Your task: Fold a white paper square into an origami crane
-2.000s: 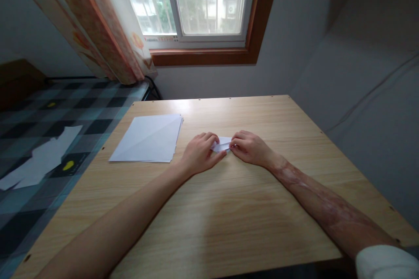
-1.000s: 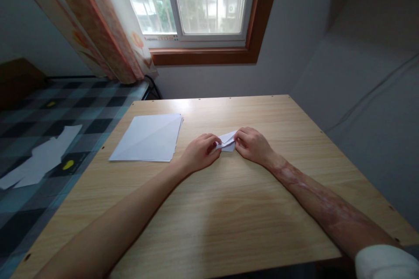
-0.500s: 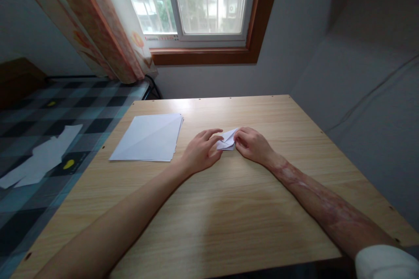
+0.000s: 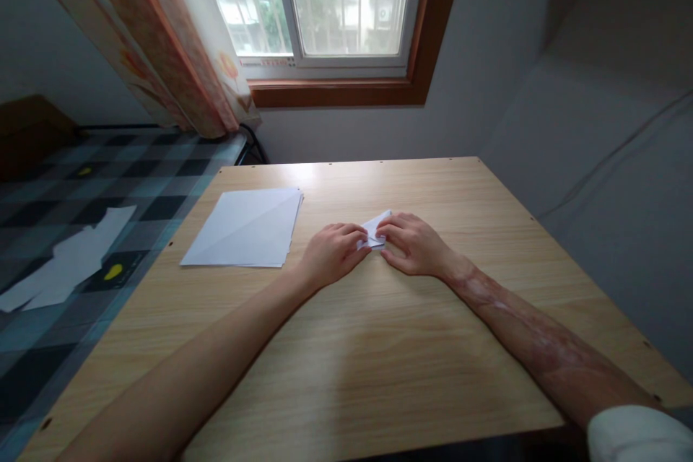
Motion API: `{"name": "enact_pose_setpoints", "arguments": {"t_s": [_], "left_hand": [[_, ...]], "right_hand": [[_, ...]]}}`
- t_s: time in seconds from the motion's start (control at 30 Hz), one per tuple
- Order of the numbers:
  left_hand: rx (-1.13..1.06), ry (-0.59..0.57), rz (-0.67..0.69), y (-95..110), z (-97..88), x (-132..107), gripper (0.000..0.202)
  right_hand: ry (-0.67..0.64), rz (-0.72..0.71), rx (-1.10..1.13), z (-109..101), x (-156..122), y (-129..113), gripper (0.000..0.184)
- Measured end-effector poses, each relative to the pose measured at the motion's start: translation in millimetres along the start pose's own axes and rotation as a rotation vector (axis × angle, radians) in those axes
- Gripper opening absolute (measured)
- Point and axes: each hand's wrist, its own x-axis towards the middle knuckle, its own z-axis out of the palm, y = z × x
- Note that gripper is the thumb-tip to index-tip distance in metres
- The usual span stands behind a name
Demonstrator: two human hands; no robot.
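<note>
A small piece of folded white paper (image 4: 375,228) lies on the wooden table (image 4: 346,346), between my two hands. My left hand (image 4: 334,251) grips its left side, thumb at the near edge and fingers curled over the top. On the opposite side my right hand (image 4: 412,242) pinches the paper, fingertips bent onto its upper face and the thumb below at the near edge. Both hands cover much of the paper, so its full shape is hidden. One pointed corner sticks up at the far side.
A stack of white paper sheets (image 4: 243,229), the top one with a diagonal crease, lies left on the table. Beyond the left edge, cut paper scraps (image 4: 70,260) rest on a checked bed cover (image 4: 43,368). A window (image 4: 346,7) and a curtain (image 4: 178,36) stand behind.
My right hand has shifted its fingers left over the paper, the thumb dropping to the near edge. My left fingers have lowered and closed onto the paper.
</note>
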Motion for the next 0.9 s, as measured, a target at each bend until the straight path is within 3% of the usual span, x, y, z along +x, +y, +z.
{"name": "enact_pose_setpoints", "arguments": {"t_s": [0.1, 0.27, 0.63, 0.9], "left_hand": [[0.005, 0.012, -0.001, 3.1, -1.9, 1.1, 0.02], [-0.027, 0.004, 0.011, 5.6, -3.9, 2.9, 0.023], [-0.059, -0.003, 0.035, 3.8, -3.6, 1.8, 0.024], [-0.041, -0.01, 0.063, 2.8, -3.5, 1.2, 0.024]], "right_hand": [[-0.008, -0.008, 0.018, 3.0, -1.2, 4.1, 0.019], [0.033, 0.009, 0.043, 8.6, -5.1, 10.9, 0.025], [0.015, 0.035, 0.019, 6.2, -5.1, 5.6, 0.018], [0.064, 0.111, 0.184, 9.8, -9.6, 9.9, 0.023]]}}
